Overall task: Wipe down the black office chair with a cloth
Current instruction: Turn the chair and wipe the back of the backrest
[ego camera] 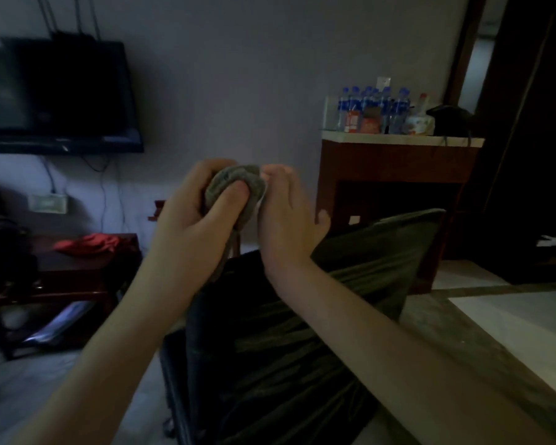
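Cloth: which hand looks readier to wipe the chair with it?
Probably left. The left hand grips the bunched cloth, thumb across it; the right hand is just at its edge. The chair sits right below.

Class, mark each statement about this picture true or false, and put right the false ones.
1. The left hand grips a bunched grey cloth. True.
2. The grey cloth lies spread flat on the black office chair. False: it is bunched up in the hands, above the chair.
3. Water bottles stand on the cabinet at the right. True.
4. The television on the wall shows a bright picture. False: its screen is dark.
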The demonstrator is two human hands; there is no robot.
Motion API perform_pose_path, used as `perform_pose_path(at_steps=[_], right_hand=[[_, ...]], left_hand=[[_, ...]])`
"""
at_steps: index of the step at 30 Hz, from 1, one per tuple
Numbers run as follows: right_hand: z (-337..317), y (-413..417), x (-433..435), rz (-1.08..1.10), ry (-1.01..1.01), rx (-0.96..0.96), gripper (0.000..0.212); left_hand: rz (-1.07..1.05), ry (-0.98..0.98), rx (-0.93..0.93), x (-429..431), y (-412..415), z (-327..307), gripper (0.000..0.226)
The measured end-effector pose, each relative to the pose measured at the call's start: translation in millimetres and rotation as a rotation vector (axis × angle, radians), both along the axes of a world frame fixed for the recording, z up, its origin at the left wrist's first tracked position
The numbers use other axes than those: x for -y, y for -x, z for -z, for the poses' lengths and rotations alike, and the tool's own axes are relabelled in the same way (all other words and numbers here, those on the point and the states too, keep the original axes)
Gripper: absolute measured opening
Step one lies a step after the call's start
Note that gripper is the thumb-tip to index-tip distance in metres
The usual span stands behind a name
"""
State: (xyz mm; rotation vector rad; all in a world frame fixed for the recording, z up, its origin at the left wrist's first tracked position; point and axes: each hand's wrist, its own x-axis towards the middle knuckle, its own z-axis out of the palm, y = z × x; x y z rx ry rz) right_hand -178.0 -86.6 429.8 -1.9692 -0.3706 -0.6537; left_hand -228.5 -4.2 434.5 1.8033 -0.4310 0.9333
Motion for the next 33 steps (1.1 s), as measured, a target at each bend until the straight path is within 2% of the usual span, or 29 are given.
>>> perform_pose_path(at_steps=[2,4,6,8,9,11,13,16,19,22,26,31,33], right_hand=[[0,3,-23,0.002,-0.078,0.045,0.036],[-3,10,-45,-0.140,-0.260,-0.116,0.030],[-11,17,-63,-0.372,-0.477,-0.363,0.030],[-17,21,-68,-0.498,-0.527,-0.476,0.029],[-19,23,-65,-0.541,-0.518,-0.459,0.024],[-21,26,-51,-0.573,-0.370,-0.251,0.013],[-21,33,-28,-0.560,0.007,0.035,0.014],[-17,40,-5,-0.415,0.600,0.226,0.029],[-12,36,9,-0.147,0.936,0.320,0.036],[-10,23,11,-0.057,1.078,0.240,0.034],[-17,10,9,-0.175,1.192,0.058,0.034],[-29,-2,-4,-0.316,1.115,-0.033,0.055],[-30,-3,-11,-0.324,1.097,-0.038,0.055]], left_hand=[[-0.105,-0.063,0.062,-6,10,2,0.016],[-0.238,-0.057,0.100,-19,13,8,0.010],[-0.311,-0.006,0.097,-33,11,14,0.014],[-0.353,-0.019,0.025,-45,2,23,0.012],[-0.420,-0.086,-0.011,-49,-4,29,0.016],[-0.677,-0.305,0.013,-61,-16,44,0.025],[-0.849,-0.456,0.062,-75,-26,51,0.027],[-0.852,-0.397,-0.041,-100,-38,43,0.026],[-0.830,-0.354,-0.144,-129,-50,34,0.025],[-0.769,-0.308,-0.215,-155,-53,31,0.025],[-0.706,-0.228,-0.298,-173,-50,31,0.023],[-0.621,-0.354,-0.193,-135,-39,35,0.022],[-0.575,-0.425,-0.155,-124,-39,34,0.022]])
